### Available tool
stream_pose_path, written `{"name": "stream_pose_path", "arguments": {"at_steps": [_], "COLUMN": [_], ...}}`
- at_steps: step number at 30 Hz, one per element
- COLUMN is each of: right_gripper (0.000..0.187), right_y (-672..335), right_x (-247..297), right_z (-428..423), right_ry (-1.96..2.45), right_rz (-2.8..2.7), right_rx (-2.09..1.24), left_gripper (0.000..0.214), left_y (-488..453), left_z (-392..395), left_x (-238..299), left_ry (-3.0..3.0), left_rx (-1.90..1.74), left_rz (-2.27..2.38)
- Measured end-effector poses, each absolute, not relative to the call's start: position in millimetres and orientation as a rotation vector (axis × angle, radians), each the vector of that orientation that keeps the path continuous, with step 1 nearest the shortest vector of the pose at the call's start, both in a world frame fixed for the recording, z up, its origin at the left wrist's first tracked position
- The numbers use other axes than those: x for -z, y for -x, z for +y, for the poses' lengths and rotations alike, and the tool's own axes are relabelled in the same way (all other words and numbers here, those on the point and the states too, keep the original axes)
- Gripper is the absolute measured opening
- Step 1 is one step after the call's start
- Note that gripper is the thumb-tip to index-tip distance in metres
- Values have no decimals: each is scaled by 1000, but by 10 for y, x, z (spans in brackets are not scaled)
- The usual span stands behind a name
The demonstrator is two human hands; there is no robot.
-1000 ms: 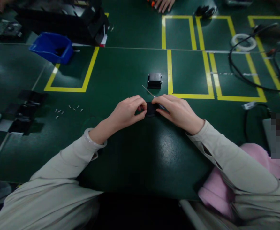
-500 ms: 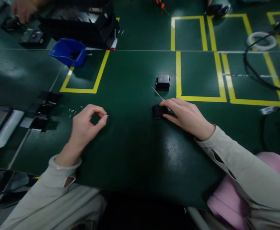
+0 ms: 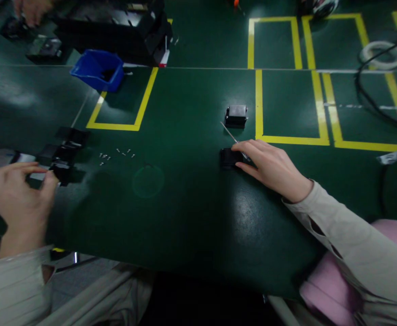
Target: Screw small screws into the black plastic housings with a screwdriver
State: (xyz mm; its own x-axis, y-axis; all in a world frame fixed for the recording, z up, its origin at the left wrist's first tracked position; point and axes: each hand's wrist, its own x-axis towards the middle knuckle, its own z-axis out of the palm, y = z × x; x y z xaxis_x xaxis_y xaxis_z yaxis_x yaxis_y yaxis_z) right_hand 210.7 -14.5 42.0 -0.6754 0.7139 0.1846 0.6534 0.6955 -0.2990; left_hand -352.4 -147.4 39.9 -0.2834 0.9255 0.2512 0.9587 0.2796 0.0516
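My left hand [image 3: 21, 194] is at the far left, thumb and forefinger slightly apart, beside a row of black parts [image 3: 64, 160]. Nothing shows between its fingertips. Near the table's middle, my right hand [image 3: 269, 167] has a slim metal rod-like tool [image 3: 229, 131] under its fingers, pointing up and left; whether it is a screwdriver or tweezers I cannot tell. Its fingertips also touch a small black block [image 3: 228, 158]. Just beyond stands a second black block with a grey top [image 3: 236, 115]. Several tiny screws [image 3: 125, 153] lie loose between my hands.
A blue bin [image 3: 98, 70] stands at the back left, before a black rack [image 3: 117, 36]. Another person's hand [image 3: 33, 11] is at the top left. Yellow tape [image 3: 293, 139] marks rectangles on the green table. A white ring [image 3: 383, 55] and black cable [image 3: 364, 93] lie at right.
My left hand has moved left to the black parts, away from above the table's centre-left. More small screws now show on the table. My right hand stays on the block and tool.
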Motion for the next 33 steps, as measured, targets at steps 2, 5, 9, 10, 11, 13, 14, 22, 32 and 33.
{"name": "stream_pose_path", "arguments": {"at_steps": [2,5,9,10,11,13,14,22,32,33], "right_gripper": [30,30,31,31,31,31,31,30,31,32], "right_y": [-2107,-2104,-2100,-2100,-2100,-2100,-2100,-2102,-2102,-2099], "right_x": [-421,-429,-435,-434,-433,-431,-431,-428,-396,-396], "right_z": [-146,-150,-154,-153,-153,-153,-153,-146,-155,-153], "right_ry": [1086,1094,1095,1094,1092,1088,1087,1085,1044,1040], "right_rz": [-2622,-2627,-2626,-2625,-2625,-2623,-2622,-2632,-2617,-2616], "right_rx": [-305,-303,-290,-293,-298,-302,-301,-272,-214,-210], "left_gripper": [21,21,18,18,19,21,21,39,46,46], "left_y": [3500,3507,3533,3528,3519,3490,3474,3506,3599,3605], "left_z": [-1431,-1400,-1388,-1388,-1391,-1403,-1411,-1429,-1418,-1425], "left_x": [-414,-413,-391,-392,-397,-416,-428,-384,-277,-278], "left_ry": [1658,1654,1702,1722,1730,1729,1722,1691,1633,1624], "left_rx": [223,116,122,129,136,127,114,-82,40,36], "left_rz": [-2317,-2281,-2251,-2253,-2254,-2258,-2260,-2197,-2108,-2113]}}
